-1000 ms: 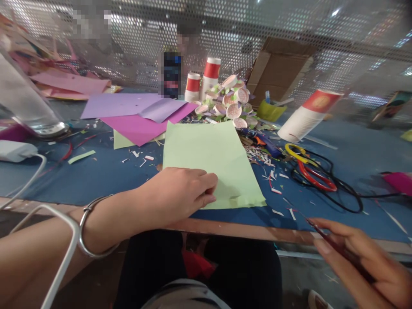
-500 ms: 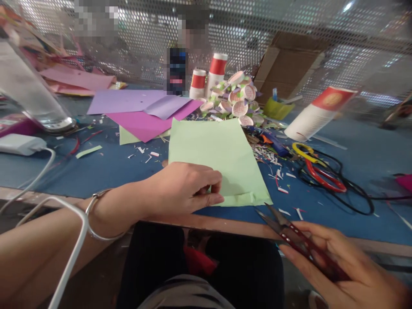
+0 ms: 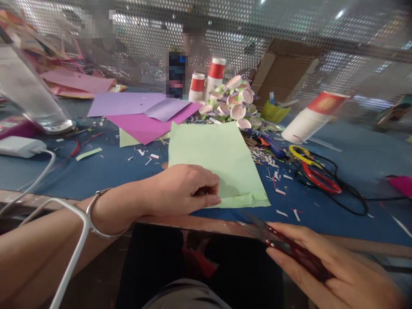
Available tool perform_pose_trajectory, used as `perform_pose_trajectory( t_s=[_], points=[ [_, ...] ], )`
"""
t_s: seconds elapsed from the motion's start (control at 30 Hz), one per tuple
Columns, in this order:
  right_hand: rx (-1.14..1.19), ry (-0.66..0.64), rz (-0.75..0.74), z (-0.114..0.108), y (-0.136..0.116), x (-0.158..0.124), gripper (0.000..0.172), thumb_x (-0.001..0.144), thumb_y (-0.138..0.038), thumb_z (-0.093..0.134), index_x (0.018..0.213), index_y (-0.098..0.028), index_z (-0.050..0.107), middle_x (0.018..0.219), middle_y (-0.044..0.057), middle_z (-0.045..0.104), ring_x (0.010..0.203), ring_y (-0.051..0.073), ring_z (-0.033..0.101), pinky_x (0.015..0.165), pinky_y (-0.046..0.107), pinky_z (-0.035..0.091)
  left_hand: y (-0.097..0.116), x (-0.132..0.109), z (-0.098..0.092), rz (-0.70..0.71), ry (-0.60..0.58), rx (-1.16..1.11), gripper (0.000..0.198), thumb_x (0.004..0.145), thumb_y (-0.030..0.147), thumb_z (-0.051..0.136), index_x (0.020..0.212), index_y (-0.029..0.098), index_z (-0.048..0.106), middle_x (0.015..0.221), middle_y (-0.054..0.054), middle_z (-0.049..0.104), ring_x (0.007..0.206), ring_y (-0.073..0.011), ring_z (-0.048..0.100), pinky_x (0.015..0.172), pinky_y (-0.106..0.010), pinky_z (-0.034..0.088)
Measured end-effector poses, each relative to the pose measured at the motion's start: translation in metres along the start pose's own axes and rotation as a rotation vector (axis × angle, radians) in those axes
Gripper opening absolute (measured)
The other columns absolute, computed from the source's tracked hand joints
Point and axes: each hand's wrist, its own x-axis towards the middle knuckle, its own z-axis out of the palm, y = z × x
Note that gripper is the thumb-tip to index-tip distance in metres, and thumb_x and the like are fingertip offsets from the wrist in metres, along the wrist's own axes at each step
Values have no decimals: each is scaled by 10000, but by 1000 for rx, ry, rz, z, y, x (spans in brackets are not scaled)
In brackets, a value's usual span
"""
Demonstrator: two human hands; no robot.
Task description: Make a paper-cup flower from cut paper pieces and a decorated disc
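Observation:
A light green sheet of paper [image 3: 206,146] lies on the blue table, its near edge folded into a narrow crumpled strip. My left hand [image 3: 189,189] is closed at the near left corner of this sheet, fingers curled and thumb along the folded edge; the exact pinch is partly hidden. A silver bangle [image 3: 103,214] circles that wrist. In front of the table edge, my right hand [image 3: 341,262] is wrapped around thread snips [image 3: 289,249] with dark red handles. Their blades are blurred, point left, and sit apart from the paper, just below its near edge.
Purple and magenta sheets [image 3: 141,124] lie at the back left. A pile of cut cup bottoms [image 3: 234,103] and stacked paper cups [image 3: 315,116] stand behind. Red and yellow handled scissors [image 3: 318,176] lie right, by a black cord. A white cable [image 3: 77,249] crosses my left forearm.
My right hand has moved left with the snips, whose tips have left the sheet's near right corner and now lie below the near edge. My left hand has hardly moved.

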Motion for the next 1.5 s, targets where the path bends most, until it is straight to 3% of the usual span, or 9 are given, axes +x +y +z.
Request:
perform_pose_trajectory(
  t_s=[0.23,0.7,0.87,1.0,1.27,1.5],
  points=[
    [-48,-60,-77,-3,-10,20,262,985,-538,544,1147,-341,605,895,-83,816,651,127,779,559,141,593,-3,-1,0,10,-21,-27,145,953,272,614,840,182,632,817,16,667,741,-118,565,650,-239,372],
    [68,-30,-173,5,-20,38,221,986,-399,579,1177,-296,617,1018,1,778,865,175,760,723,247,604,0,-1,0,48,-44,-6,215,1002,282,533,812,187,574,818,-3,658,738,-129,574,684,-260,401],
    [142,-45,-180,8,-25,44,205,977,-318,607,1178,-285,622,967,8,731,849,161,731,733,238,579,-2,-4,2,108,40,63,166,992,304,564,861,202,567,918,-39,640,842,-168,584,730,-289,421],
    [152,-50,-206,9,-27,48,231,979,-300,607,1210,-291,612,945,0,706,827,143,719,711,218,568,0,-4,1,81,31,89,122,969,275,599,879,204,556,984,-60,609,869,-186,576,744,-301,429],
    [169,-55,-223,7,-28,50,217,989,-318,593,1197,-283,643,950,10,711,834,141,727,705,218,578,-6,-6,5,121,88,183,286,998,455,562,1065,177,579,1105,-93,592,978,-239,479,892,-386,391],
    [165,-17,-253,5,-30,54,183,986,-316,593,1143,-262,671,932,20,728,821,148,732,702,228,583,-6,-7,10,93,91,232,321,1033,431,481,1266,231,576,1330,-109,549,1165,-291,457,1007,-463,340]
  ],
)
